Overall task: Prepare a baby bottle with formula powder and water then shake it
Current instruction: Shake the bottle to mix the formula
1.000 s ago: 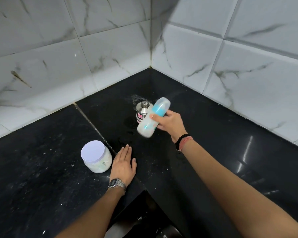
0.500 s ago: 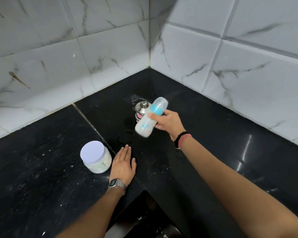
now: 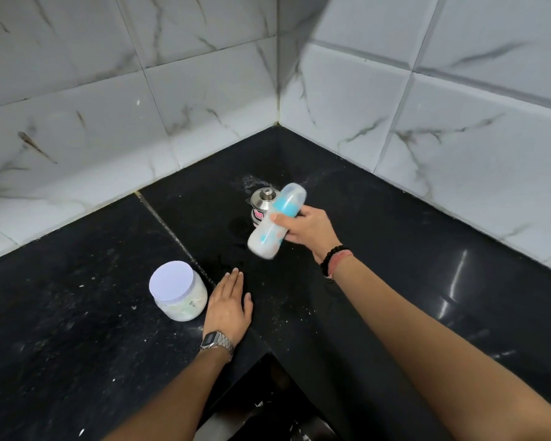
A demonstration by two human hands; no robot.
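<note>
White and blue plastic fills the right hand [image 3: 309,232]: it is closed around the middle of a baby bottle [image 3: 275,221], with the thumb on the near side and the fingers wrapped behind. The bottle is held above the counter [image 3: 395,249], tilted, with its blue capped end up and away from the person and its base down toward the person. The lower part looks milky white inside; the picture is a little blurred there, so I cannot tell how full it is. On the right wrist there are a black bead bracelet [image 3: 333,259] and a red thread.

The left hand [image 3: 228,305] lies flat on the black counter, palm down, fingers straight and together, and holds nothing. A metal watch [image 3: 216,342] is on this wrist.

Just beside the left hand, on its left, stands a clear jar [image 3: 179,292] with a pale round lid on it; white powder is visible through its wall. Behind the bottle, partly hidden by it, a small steel container [image 3: 261,205] with a knob on its lid stands on the counter near the corner of the marble-tiled walls [image 3: 204,90]. White specks are scattered over the counter.
</note>
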